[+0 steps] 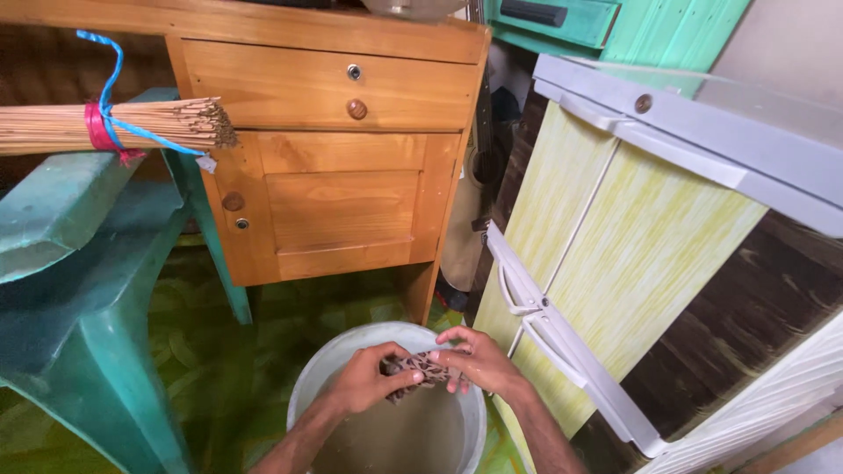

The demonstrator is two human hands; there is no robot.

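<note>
Both the left hand (367,382) and right hand (479,360) clench a patterned cloth (420,367) over a white bucket (327,364).

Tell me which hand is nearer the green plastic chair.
Left. The left hand grips the patterned cloth over the bucket, on the side toward the green plastic chair; the right hand holds the cloth's far end, beside the cabinet.

The patterned cloth (420,369) in my hands looks soft and wet; the bucket (327,369) is smooth matt plastic, the cabinet (338,189) far behind glossy varnished wood.
</note>
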